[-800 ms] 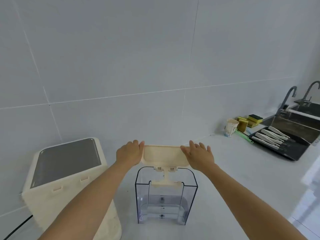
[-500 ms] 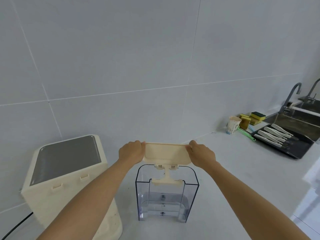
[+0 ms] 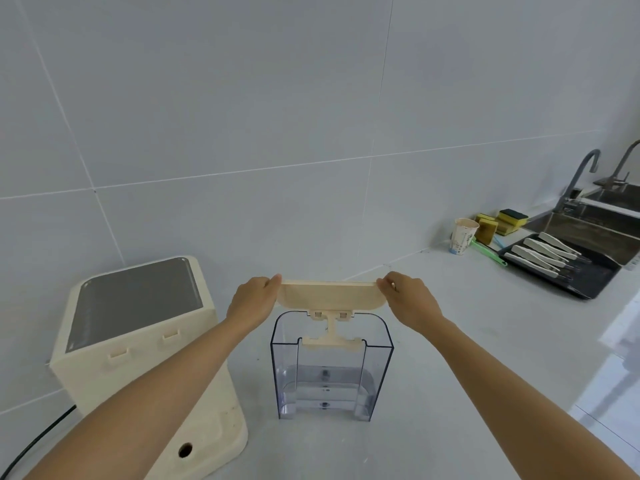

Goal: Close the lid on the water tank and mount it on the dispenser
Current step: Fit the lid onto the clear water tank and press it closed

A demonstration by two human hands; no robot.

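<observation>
Cream dispenser stands at left on the white counter, cable trailing from it. Just right of it, the left hand pinches the left end of the cream lid. The lid stands raised on its hinge above the clear water tank, mid-counter. The right hand pinches the lid's right end. Far right: paper cup, sponges, black tray, sink.

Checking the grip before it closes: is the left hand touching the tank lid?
Touching. The head view shows the left hand pinching the lid's left end, no gap.
</observation>
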